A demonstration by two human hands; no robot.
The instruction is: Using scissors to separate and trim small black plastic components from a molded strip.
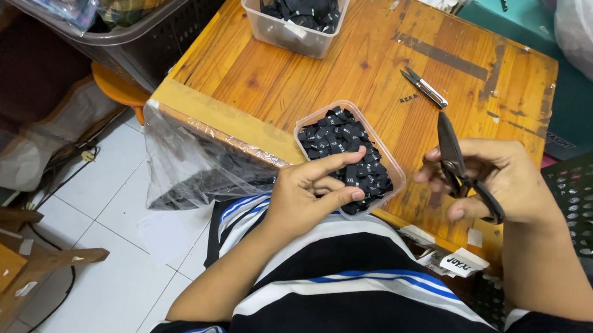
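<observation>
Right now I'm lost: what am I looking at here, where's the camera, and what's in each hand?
There is no machine here: these are a person's two bare hands, filmed by one camera worn on the head and looking down over a striped shirt. The surface is a wooden table. The right hand holds dark scissors, blades pointing away from the body. The left hand pinches a small black label above a clear tub full of the same labels. A second clear tub, at the far edge, holds rolled black tape. Small metal snips lie between the tubs. A clear plastic bag hangs off the table's left side.
</observation>
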